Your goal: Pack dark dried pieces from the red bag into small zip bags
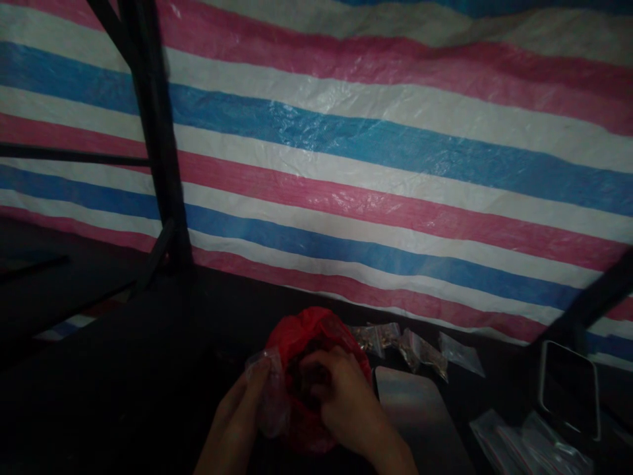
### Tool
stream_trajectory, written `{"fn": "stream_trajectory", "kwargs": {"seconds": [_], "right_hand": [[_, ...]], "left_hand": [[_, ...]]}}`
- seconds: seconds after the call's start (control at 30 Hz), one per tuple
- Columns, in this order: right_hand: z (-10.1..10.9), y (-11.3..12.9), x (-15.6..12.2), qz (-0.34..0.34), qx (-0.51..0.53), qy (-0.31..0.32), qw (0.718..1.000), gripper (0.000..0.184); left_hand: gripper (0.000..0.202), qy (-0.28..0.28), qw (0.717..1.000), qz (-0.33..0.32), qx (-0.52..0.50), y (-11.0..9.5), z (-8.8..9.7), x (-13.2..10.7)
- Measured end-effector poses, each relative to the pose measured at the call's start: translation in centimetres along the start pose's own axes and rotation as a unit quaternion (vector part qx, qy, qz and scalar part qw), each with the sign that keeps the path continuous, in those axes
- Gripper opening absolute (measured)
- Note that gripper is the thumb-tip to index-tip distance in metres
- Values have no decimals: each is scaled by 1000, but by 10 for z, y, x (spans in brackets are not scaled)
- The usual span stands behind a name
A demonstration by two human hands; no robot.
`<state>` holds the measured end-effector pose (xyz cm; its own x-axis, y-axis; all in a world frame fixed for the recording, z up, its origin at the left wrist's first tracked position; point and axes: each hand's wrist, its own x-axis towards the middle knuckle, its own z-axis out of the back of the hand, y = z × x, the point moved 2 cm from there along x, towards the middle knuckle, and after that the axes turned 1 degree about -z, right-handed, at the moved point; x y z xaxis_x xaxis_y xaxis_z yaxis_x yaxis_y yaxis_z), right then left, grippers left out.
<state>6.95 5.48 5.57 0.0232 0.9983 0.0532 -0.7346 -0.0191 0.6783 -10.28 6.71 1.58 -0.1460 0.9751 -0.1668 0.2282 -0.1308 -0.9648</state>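
Note:
A red plastic bag [316,323] stands with its mouth spread wide on the dark table, with dark small pieces inside that I cannot make out. My left hand [242,402] is closed on a small clear plastic bag [274,402] at the red bag's left side. Reaching into the red bag's mouth, my right hand [341,396] has its fingers curled among the dark contents. Whatever it grips there, if anything, is hidden by shadow and the fingers. Just right of the red bag lies a flat metal-topped scale-like plate [415,402].
Behind the plate lie several small filled zip bags [420,349] and a flat clear bag [462,353]. More clear zip bags [524,442] and a phone [568,389] are at the right. A striped tarp [346,178] hangs behind, with a dark metal post [158,152] at the left.

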Motion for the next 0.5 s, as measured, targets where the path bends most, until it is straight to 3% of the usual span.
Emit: {"fn": "stream_trajectory", "kwargs": {"seconds": [0.13, 0.23, 0.37, 0.43, 0.5], "right_hand": [[6, -12, 3, 10, 102, 4, 995, 50], [18, -15, 4, 42, 224, 18, 973, 46], [38, 0, -4, 62, 296, 11, 953, 38], [43, 9, -11, 73, 309, 12, 948, 37], [45, 15, -16, 78, 296, 5, 952, 42]], "left_hand": [[50, 50, 996, -33, 72, -8, 2, -1], [53, -6, 973, -156, 169, -7, 3, 1], [34, -107, 860, -361, 346, -2, -1, -1], [27, -101, 813, -414, 396, 2, -5, -2], [25, -65, 794, -442, 412, 7, -10, 0]]}}
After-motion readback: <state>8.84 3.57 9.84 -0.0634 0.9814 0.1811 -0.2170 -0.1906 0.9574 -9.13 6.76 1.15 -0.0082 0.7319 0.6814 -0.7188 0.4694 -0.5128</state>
